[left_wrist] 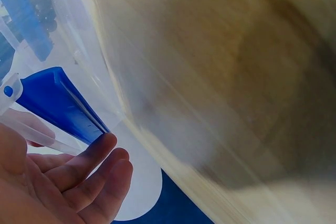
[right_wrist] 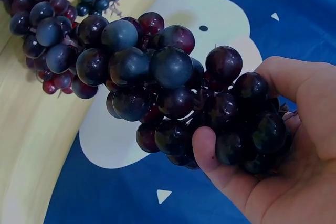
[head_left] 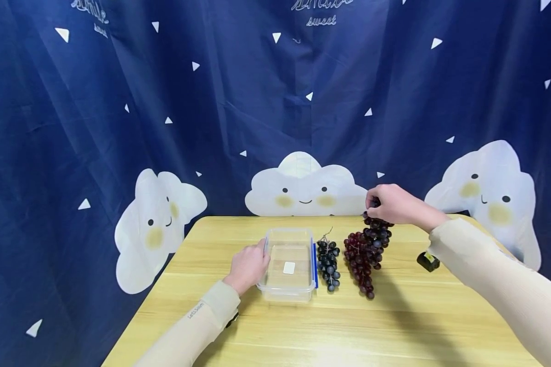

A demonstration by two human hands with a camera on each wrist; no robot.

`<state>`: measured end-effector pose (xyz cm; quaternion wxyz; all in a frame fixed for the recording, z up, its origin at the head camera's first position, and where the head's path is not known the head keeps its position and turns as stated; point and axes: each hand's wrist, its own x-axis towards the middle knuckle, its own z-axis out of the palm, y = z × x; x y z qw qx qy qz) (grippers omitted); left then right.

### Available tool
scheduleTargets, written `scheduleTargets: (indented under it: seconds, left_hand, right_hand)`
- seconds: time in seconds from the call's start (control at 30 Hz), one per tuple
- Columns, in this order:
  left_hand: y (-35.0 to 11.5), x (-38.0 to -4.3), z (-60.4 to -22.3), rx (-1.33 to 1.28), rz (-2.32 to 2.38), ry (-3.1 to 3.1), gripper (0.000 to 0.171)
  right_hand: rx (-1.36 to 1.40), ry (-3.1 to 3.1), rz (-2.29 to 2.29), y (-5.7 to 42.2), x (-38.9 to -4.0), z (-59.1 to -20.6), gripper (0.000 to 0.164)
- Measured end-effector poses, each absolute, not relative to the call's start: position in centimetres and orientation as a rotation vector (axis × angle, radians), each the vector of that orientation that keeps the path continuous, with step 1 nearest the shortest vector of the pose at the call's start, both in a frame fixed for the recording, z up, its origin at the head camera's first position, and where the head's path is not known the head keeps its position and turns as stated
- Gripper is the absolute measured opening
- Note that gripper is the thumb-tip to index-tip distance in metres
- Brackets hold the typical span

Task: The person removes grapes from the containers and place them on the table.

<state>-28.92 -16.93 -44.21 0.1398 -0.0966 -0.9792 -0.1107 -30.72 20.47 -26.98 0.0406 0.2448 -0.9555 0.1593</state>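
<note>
At the left side of a clear plastic container, my left hand grips the wall near the rim. In the left wrist view its fingers lie against a blue latch flap. My right hand holds a bunch of dark purple grapes by its upper end, thumb and fingers curled round it. The bunch hangs down and overlaps a red grape bunch on the table. Between the container and the red bunch lies a smaller bunch of black grapes, stem pointing to the back.
The wooden table ends at the back against a dark blue curtain with white clouds. A second blue latch flap hangs on the container's right side, close to the black grapes. A small black device shows beside the right sleeve.
</note>
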Motion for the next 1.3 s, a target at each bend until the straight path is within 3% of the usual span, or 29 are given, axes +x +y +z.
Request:
scheduleTargets:
  seconds: [0.5, 1.3]
  left_hand:
    - [-17.2, -29.2, -44.3, -0.318, -0.321, -2.791, 0.038]
    - [-17.0, -29.1, -44.2, -0.276, -0.341, -2.84, 0.048]
  right_hand:
    - [0.721, -2.927, 0.441, 22.5, -29.7, -27.9, 0.011]
    - [0.731, -2.902, 0.458, 25.9, -28.4, -30.4, 0.011]
